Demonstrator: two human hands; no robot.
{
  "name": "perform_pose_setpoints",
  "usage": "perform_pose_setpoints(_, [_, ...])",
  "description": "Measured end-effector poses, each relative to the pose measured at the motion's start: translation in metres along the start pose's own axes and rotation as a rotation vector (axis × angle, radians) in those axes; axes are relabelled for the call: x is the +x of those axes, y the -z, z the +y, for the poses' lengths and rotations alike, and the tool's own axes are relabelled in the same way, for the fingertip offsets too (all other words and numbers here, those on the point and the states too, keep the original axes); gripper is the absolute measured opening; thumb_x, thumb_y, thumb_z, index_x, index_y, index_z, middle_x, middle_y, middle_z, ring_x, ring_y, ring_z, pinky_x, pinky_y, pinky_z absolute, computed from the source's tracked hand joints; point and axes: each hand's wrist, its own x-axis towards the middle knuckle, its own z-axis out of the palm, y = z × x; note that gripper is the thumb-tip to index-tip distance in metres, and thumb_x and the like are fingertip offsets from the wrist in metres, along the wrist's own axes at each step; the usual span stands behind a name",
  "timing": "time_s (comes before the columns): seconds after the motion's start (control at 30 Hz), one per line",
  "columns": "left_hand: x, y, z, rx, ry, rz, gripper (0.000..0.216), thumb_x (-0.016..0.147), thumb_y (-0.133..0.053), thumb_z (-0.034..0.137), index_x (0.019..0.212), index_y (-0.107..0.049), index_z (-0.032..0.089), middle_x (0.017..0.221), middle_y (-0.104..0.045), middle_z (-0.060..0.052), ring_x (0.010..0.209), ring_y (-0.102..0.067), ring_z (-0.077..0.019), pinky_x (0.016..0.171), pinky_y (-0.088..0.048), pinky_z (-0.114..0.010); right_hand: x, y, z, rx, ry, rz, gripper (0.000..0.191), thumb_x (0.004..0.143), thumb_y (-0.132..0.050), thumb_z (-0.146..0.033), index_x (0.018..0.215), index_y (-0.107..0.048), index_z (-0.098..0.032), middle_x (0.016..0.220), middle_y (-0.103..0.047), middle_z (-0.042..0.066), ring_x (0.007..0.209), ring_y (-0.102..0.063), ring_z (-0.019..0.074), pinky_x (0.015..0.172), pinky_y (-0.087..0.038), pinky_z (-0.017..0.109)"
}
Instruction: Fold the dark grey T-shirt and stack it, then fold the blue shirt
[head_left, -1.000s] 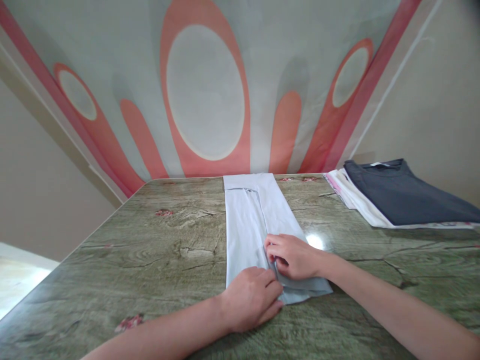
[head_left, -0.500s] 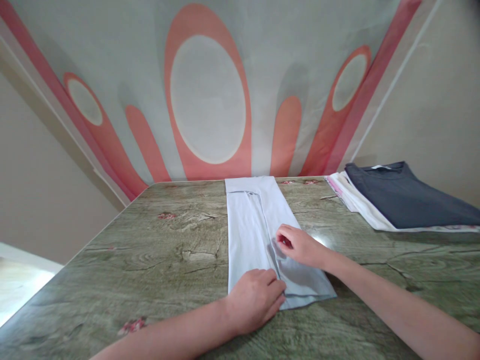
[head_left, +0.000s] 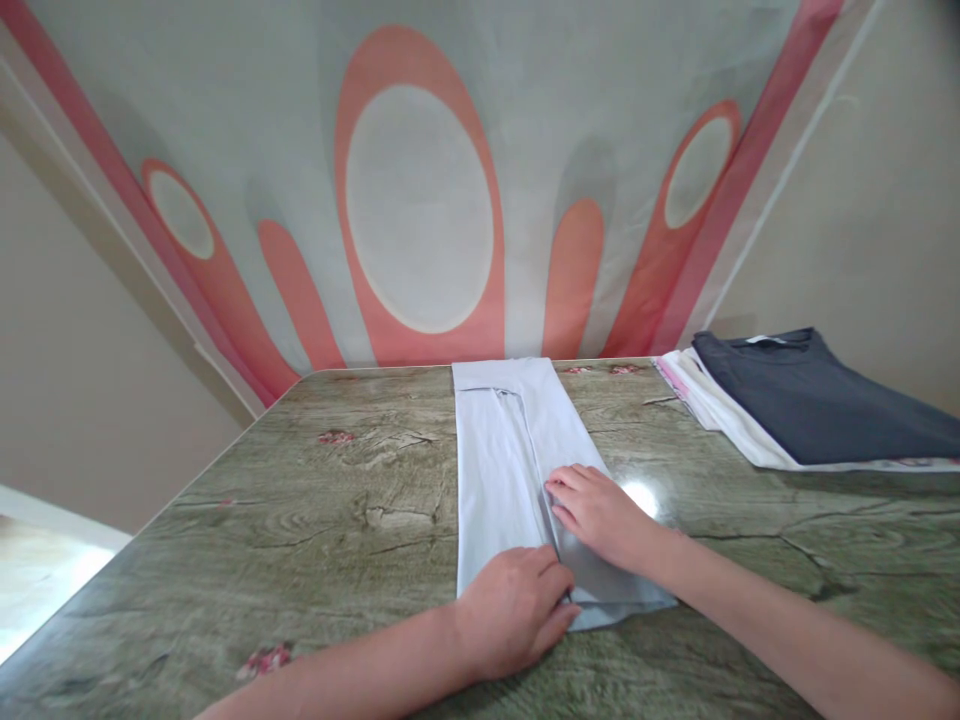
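A pale bluish-white garment (head_left: 499,450) lies folded into a long strip on the table, its far end at the back edge. A loose fold edge runs lengthwise down its middle. Over the near end, my left hand (head_left: 517,610) is closed, fingers and thumb together at the fabric by the fold edge; the fingertips are partly hidden. My right hand (head_left: 604,515) rests farther up on the right half of the garment, fingers stretched out and lying on the cloth, holding nothing.
At the back right a dark grey folded T-shirt (head_left: 840,400) tops a small stack with white and pink cloth beneath. The wood-patterned table (head_left: 337,520) ends at a wall hanging (head_left: 525,130) with coral shapes.
My right hand has gone from curled fingers above the cloth to fingers laid out on it. My left hand stays at the near end, its thumb now showing more. The view has tilted slightly.
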Motion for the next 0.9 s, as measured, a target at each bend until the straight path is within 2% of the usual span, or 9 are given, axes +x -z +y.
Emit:
perform_pose_setpoints(0.1, [0.0,-0.001,0.001,-0.008,0.001,-0.007,0.024,0.091,-0.035,0.034,0.094,-0.051,0.017,0.087,-0.054,-0.005,0.078,-0.051,-0.0162,0.071,-0.042,-0.026,0.001,-0.011,0.001,-0.049,-0.009,0.001,0.04,0.087,-0.041,-0.024,0.124,-0.048,-0.008,0.128,-0.048,0.015,0.116,-0.043,0.0247,0.098,-0.034,0.039])
perform_pose_setpoints(0.2, [0.001,-0.001,0.002,-0.003,-0.001,-0.017,0.026,0.092,-0.034,0.035,0.094,-0.051,0.017,0.087,-0.054,-0.005,0.078,-0.051,-0.0164,0.071,-0.042,-0.026,0.008,-0.021,0.02,-0.032,-0.023,-0.034,0.051,0.09,-0.033,-0.036,0.135,-0.035,-0.012,0.141,-0.034,0.011,0.128,-0.03,0.023,0.106,-0.024,0.04])
perform_pose_setpoints(0.37, [0.001,-0.001,0.001,-0.003,-0.006,-0.017,0.026,0.091,-0.034,0.036,0.094,-0.051,0.018,0.087,-0.054,-0.005,0.078,-0.051,-0.0166,0.071,-0.042,-0.026,0.015,-0.025,0.048,-0.05,-0.168,-0.025,0.059,0.09,-0.024,-0.047,0.139,-0.028,-0.015,0.145,-0.026,0.008,0.132,-0.022,0.0233,0.108,-0.017,0.043])
perform_pose_setpoints(0.47, [0.0,-0.001,0.0,-0.011,-0.012,-0.014,0.025,0.091,-0.034,0.036,0.095,-0.051,0.018,0.087,-0.054,-0.005,0.078,-0.052,-0.0162,0.07,-0.042,-0.025,0.012,-0.023,0.05,-0.04,-0.108,-0.021,0.062,0.09,-0.024,-0.05,0.14,-0.025,-0.015,0.146,-0.022,0.007,0.133,-0.02,0.0222,0.108,-0.018,0.04])
perform_pose_setpoints(0.53, [0.0,0.0,0.001,-0.018,-0.012,-0.015,0.024,0.091,-0.035,0.035,0.094,-0.051,0.017,0.087,-0.054,-0.005,0.078,-0.052,-0.0161,0.07,-0.042,-0.025,0.011,-0.022,0.053,-0.044,-0.07,-0.054,0.061,0.089,-0.024,-0.051,0.14,-0.026,-0.017,0.145,-0.025,0.007,0.132,-0.023,0.0208,0.109,-0.017,0.039])
perform_pose_setpoints(0.7, [0.0,0.01,-0.002,-0.068,-0.024,-0.02,0.022,0.09,-0.038,0.035,0.095,-0.053,0.018,0.087,-0.055,-0.004,0.079,-0.053,-0.0154,0.072,-0.043,-0.024,0.011,-0.018,0.075,-0.147,-0.285,-0.011,0.062,0.088,-0.025,-0.052,0.135,-0.036,-0.014,0.142,-0.031,0.01,0.132,-0.022,0.0252,0.108,-0.011,0.047])
perform_pose_setpoints(0.8, [0.008,0.02,-0.011,-0.058,0.037,0.073,0.023,0.088,-0.042,0.036,0.098,-0.053,0.018,0.101,-0.054,-0.006,0.093,-0.052,-0.0177,0.083,-0.042,-0.028,0.013,-0.019,0.08,-0.131,-0.256,-0.015,0.061,0.089,-0.023,-0.051,0.136,-0.034,-0.014,0.144,-0.028,0.009,0.133,-0.021,0.0234,0.108,-0.015,0.045])
perform_pose_setpoints(0.9, [0.024,0.022,-0.027,0.038,0.109,0.157,0.031,0.088,-0.043,0.038,0.109,-0.051,0.017,0.121,-0.047,-0.009,0.112,-0.043,-0.0224,0.096,-0.033,-0.037,0.018,-0.023,0.074,-0.095,-0.186,-0.032,0.059,0.09,-0.023,-0.048,0.137,-0.032,-0.014,0.145,-0.026,0.009,0.133,-0.021,0.0224,0.108,-0.018,0.043])
